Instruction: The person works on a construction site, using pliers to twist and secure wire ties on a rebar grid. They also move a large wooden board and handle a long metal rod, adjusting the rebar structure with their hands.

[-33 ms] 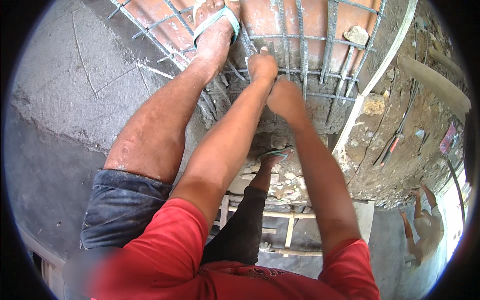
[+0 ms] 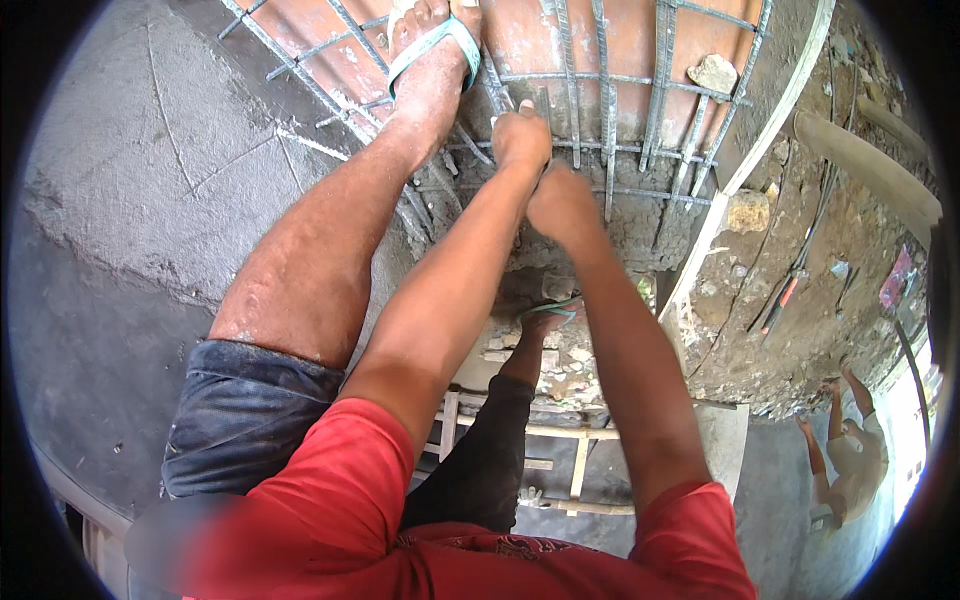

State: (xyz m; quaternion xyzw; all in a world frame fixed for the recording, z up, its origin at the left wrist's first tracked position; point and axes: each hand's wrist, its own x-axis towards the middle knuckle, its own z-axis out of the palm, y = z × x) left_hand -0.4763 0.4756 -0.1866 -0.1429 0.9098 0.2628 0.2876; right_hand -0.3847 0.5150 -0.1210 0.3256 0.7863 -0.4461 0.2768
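From the head camera we see our left hand [image 2: 521, 137] closed into a fist around a bar of the rebar grid [image 2: 610, 130], which lies over reddish formwork [image 2: 520, 40] just ahead of us. Our right hand [image 2: 562, 203] sits just beside it, touching it, fingers curled shut at the grid's near edge; what it grips we cannot tell. Our left foot in a green sandal [image 2: 435, 45] stands on the bars. A stone [image 2: 713, 73] rests on the grid to the right.

Both hands, left hand [image 2: 520, 138] and right hand [image 2: 562, 203], close together, grip the rebar grid [image 2: 610, 120] beside a sandalled foot [image 2: 432, 50].
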